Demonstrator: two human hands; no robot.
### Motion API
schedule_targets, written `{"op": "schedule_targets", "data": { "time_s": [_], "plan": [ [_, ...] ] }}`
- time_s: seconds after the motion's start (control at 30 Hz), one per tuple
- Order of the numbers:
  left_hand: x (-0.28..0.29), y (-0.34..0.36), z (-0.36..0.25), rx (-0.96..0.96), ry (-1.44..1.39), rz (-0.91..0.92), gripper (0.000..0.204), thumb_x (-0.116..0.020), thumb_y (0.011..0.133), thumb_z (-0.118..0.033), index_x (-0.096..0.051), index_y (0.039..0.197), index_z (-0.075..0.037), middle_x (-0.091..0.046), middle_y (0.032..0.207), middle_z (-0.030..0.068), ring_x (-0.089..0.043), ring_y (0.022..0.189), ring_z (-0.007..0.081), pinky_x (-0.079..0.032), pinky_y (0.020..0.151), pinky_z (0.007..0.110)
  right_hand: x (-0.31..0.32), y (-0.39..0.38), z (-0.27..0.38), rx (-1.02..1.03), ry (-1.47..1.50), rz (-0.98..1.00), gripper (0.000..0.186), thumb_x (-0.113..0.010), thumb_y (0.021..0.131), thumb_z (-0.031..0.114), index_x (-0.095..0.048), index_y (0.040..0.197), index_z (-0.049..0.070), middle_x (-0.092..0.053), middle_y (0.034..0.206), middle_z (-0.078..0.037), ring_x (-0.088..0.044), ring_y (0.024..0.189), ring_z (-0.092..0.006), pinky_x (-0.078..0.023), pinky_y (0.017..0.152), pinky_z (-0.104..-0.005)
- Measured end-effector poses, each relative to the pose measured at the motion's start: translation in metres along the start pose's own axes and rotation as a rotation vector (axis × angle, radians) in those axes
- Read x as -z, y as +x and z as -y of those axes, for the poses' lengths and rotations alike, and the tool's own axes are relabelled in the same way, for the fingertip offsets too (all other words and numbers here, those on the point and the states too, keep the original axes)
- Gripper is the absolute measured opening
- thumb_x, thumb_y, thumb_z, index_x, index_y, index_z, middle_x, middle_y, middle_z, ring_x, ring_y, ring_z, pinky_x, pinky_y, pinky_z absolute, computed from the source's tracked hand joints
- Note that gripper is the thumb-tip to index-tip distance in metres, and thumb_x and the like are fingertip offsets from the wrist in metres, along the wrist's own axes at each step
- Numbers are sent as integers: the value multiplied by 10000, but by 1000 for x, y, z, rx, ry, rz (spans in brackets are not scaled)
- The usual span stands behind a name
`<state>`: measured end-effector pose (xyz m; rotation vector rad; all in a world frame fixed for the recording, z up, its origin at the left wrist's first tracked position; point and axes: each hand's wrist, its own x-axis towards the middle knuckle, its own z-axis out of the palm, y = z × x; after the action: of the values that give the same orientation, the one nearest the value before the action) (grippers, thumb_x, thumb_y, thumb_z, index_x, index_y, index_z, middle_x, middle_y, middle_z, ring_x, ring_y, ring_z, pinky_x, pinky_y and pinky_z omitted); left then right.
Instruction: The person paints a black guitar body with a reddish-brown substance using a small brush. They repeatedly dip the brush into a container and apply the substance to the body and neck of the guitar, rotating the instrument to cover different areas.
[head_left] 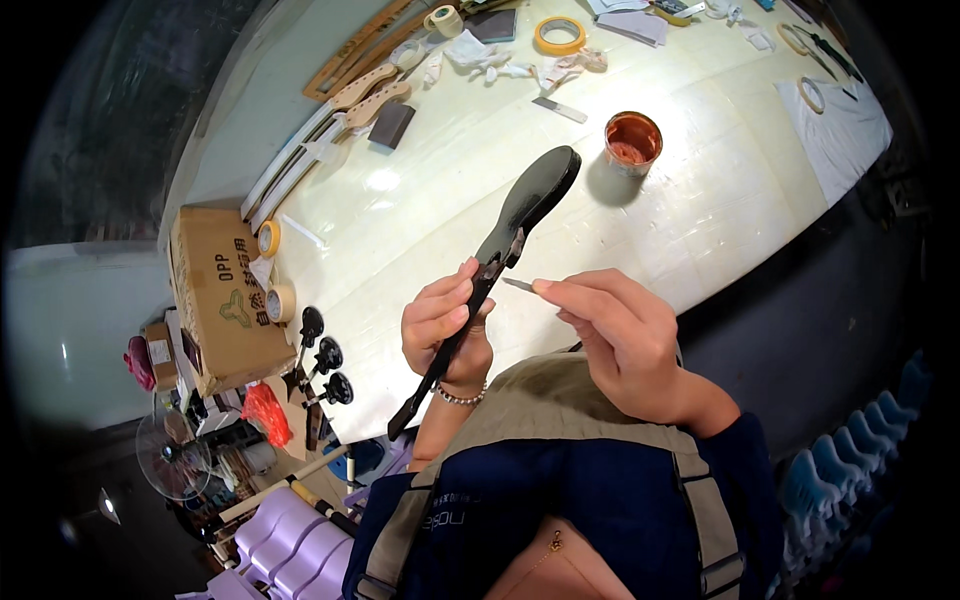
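Observation:
My left hand (445, 325) is closed round the narrow part of a glossy black guitar-like piece (530, 195). The piece is tilted, its broad rounded end pointing away and its thin end down towards me. A rough, paler patch shows at its waist, just beyond my left fingers. Between the thumb and fingers of my right hand (625, 335) is pinched a small thin blade (519, 285). Its tip points at the black piece, close to the rough patch; I cannot tell whether they touch.
An open can (633, 145) of reddish-brown stuff stands beyond the black piece on the pale table (720, 220). A flat scraper (560, 109), yellow tape (560, 36) and a dark block (391, 126) lie farther back. Left are wooden headstocks (375, 103), a cardboard box (225, 300) and black headstock-like pieces (328, 355).

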<state>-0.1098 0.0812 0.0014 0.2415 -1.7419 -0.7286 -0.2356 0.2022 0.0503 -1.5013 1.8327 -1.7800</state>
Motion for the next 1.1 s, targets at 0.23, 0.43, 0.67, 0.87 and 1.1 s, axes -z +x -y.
{"op": "schedule_targets", "data": {
  "time_s": [0.23,0.43,0.67,0.87,1.1],
  "plan": [
    [-2,-4,4,121,-198,-101,292,-689,714,57,-468,875,-43,-554,868,105,-629,852,309,-549,794,426,12,3,-2,-77,36,0,332,-576,723,-125,-603,1028,3,-594,790,-143,-601,656,-240,-475,563,-289],
    [2,-7,8,100,-211,-99,336,-691,677,101,-476,879,-60,-561,865,101,-630,858,317,-551,794,413,11,6,-1,-100,23,30,322,-576,729,-118,-600,1025,6,-592,776,-140,-603,656,-248,-471,560,-292],
    [7,-3,9,-35,-96,-3,387,-699,620,146,-488,873,-58,-580,881,114,-635,859,340,-557,763,390,5,9,-5,-38,-86,15,331,-591,699,-99,-613,1005,24,-597,768,-118,-602,640,-238,-468,548,-292],
    [8,-2,10,-14,-92,1,367,-705,636,123,-481,867,-53,-575,880,115,-632,868,335,-553,773,404,11,3,7,-33,-23,196,319,-606,678,-87,-632,970,38,-593,760,-113,-593,624,-233,-462,533,-289],
    [1,-7,5,220,-252,-133,285,-689,743,0,-439,867,-58,-543,864,91,-617,841,252,-529,826,457,17,4,6,-174,144,93,294,-584,736,-99,-619,1000,24,-604,784,-126,-598,664,-238,-472,572,-290]
  ]
}}
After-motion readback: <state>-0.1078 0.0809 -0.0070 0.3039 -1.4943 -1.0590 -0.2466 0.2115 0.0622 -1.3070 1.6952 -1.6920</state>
